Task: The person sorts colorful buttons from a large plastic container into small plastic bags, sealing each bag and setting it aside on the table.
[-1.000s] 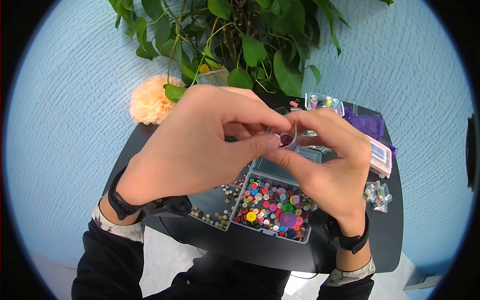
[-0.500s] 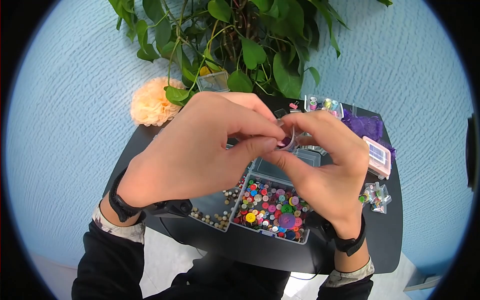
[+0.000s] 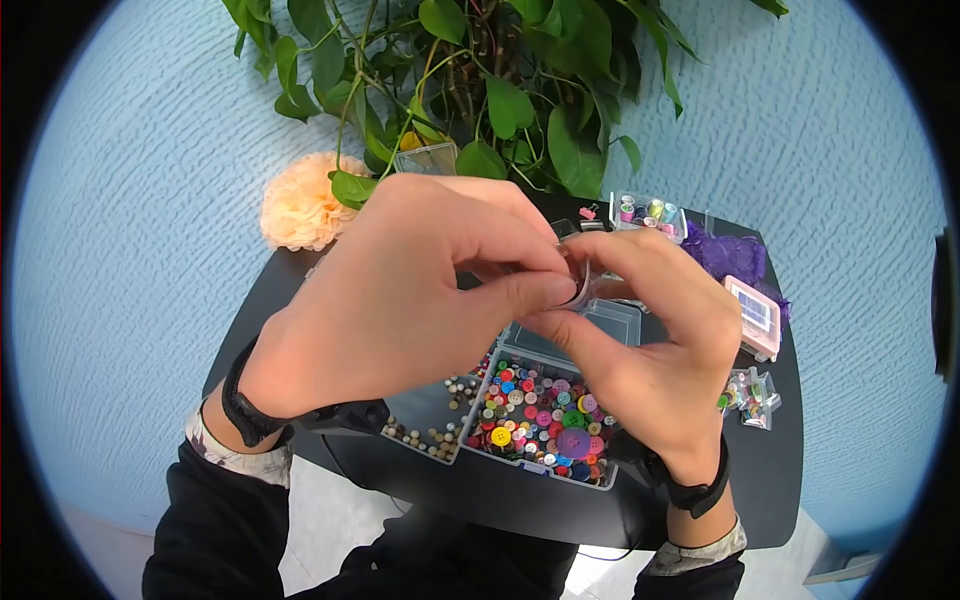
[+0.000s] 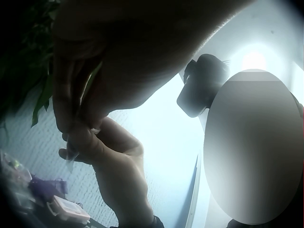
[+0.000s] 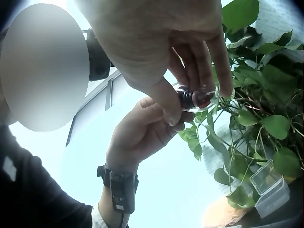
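Note:
In front of my chest, both hands meet over a small clear plastic bag (image 3: 584,284). My left hand (image 3: 420,290) pinches its near edge between thumb and forefinger. My right hand (image 3: 665,335) grips the opposite side, thumb below and fingers above. Dark, round button-like pieces (image 5: 188,99) and a reddish one show through the clear plastic in the right wrist view. In the head view the left thumb hides most of the contents. Below the hands stands an open clear box (image 3: 545,475) full of mixed colourful buttons (image 3: 540,415).
Left of the box lie beads (image 3: 425,437) in a tray. To the right are small clear packets (image 3: 750,398), a pink case (image 3: 752,318) and purple mesh (image 3: 725,255). Spools sit in a clear box (image 3: 648,212) behind. A peach paper flower (image 3: 312,205) and leafy plant (image 3: 510,105) fill the back.
The left thumb and forefinger have moved slightly right and close over the bag's edge. The purple button visible earlier at its mouth is now hidden. The right hand keeps its grip.

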`<state>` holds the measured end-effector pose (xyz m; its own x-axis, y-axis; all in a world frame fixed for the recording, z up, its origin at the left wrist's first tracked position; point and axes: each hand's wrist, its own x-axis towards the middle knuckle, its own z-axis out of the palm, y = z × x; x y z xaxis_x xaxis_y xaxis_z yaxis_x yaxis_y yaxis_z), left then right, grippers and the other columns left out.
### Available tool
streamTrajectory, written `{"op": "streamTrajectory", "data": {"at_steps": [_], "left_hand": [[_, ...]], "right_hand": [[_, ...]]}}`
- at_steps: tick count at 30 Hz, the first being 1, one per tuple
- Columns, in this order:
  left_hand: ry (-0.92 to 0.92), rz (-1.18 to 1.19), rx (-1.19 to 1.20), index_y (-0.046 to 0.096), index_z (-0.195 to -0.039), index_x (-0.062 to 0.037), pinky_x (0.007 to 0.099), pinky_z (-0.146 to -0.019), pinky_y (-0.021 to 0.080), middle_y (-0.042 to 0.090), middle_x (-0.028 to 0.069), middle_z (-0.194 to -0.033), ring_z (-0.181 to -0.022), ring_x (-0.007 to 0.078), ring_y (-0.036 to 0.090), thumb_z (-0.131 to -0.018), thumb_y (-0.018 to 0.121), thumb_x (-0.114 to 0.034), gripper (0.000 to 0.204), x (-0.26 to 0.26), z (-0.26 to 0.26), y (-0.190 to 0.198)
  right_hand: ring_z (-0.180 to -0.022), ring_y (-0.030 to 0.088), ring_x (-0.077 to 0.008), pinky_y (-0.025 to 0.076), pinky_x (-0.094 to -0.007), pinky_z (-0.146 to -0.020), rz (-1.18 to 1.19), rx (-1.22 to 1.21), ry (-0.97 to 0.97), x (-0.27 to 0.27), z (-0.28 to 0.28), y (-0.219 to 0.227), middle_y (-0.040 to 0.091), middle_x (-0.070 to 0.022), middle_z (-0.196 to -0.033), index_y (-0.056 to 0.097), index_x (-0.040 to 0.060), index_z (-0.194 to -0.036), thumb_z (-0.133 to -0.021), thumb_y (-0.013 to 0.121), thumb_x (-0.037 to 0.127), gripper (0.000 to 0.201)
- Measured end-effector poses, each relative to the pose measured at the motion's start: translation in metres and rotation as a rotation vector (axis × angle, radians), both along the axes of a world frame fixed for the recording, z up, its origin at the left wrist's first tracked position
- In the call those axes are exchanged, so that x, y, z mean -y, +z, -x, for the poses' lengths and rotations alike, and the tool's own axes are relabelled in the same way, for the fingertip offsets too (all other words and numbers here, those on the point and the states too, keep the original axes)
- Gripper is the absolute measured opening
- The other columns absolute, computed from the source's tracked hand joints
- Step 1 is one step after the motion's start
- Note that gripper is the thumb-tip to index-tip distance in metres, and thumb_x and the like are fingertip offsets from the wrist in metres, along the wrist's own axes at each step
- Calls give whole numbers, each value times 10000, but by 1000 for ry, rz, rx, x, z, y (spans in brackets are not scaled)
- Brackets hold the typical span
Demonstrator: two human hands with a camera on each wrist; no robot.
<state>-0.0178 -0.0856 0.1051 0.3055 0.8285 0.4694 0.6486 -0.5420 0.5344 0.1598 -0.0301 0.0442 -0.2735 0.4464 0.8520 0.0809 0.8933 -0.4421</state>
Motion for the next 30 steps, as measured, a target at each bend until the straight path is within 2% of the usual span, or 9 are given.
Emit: {"op": "streamTrajectory", "data": {"at_steps": [3,5,8,12,14,19,25,27,30], "left_hand": [[-44,-37,-31,727,-918,57,256,-768,554,704,91,-945,-875,159,666,-816,726,55,103,2,1,0],[58,92,116,732,-961,47,263,-781,558,702,118,-1006,-894,176,676,-819,730,55,143,5,-2,1],[-15,96,307,736,-988,33,272,-800,561,699,145,-1049,-927,198,684,-818,734,59,172,8,-4,-5],[-80,-45,218,744,-975,23,287,-810,564,699,156,-1056,-950,212,687,-802,755,55,175,2,0,-13],[-120,-106,191,745,-956,26,296,-813,562,698,156,-1053,-941,205,684,-791,765,48,168,0,1,-16],[-66,-143,219,736,-901,30,302,-818,553,694,152,-1027,-936,203,679,-805,737,49,98,-6,-6,-19],[-104,-261,216,702,-908,36,295,-811,548,679,144,-1026,-931,199,676,-858,693,27,52,-18,2,-20],[-129,-305,197,693,-920,38,293,-812,548,675,147,-1034,-928,197,675,-868,687,19,55,-22,5,-17],[-136,-294,138,684,-918,43,288,-812,550,669,152,-1049,-930,198,672,-877,686,6,55,-24,6,-16]], "right_hand": [[-798,667,-176,565,-278,-689,4,18,-16,0,-1,0,689,-94,-890,700,-8,-994,-630,842,-41,392],[-808,662,-157,571,-265,-692,27,-8,-35,0,-1,-1,688,-83,-914,699,-2,-1006,-646,845,-34,389],[-817,658,-143,578,-264,-695,43,-54,-66,2,-2,-1,683,-76,-943,692,-3,-1020,-667,837,-32,383],[-828,657,-143,580,-264,-686,43,-55,-57,-1,-3,-3,679,-81,-961,685,-9,-1034,-688,824,-33,374],[-698,654,-206,537,-277,-631,-4,-152,-10,-5,0,-6,663,-123,-845,670,-31,-1008,-637,806,-39,394],[-743,661,-191,566,-261,-645,8,-139,-11,-5,-3,-6,668,-130,-903,666,-31,-1033,-676,821,-31,389],[-864,679,-143,596,-238,-708,325,-194,124,1,-7,7,682,-108,-995,681,-33,-1090,-755,790,-57,353],[-882,679,-131,601,-246,-728,584,-218,253,-2,-11,7,690,-94,-992,673,-47,-1124,-801,761,-65,335],[-872,708,-178,611,-282,-762,679,-167,321,-1,-16,4,712,-148,-993,639,-96,-1167,-866,695,-65,308]]}}
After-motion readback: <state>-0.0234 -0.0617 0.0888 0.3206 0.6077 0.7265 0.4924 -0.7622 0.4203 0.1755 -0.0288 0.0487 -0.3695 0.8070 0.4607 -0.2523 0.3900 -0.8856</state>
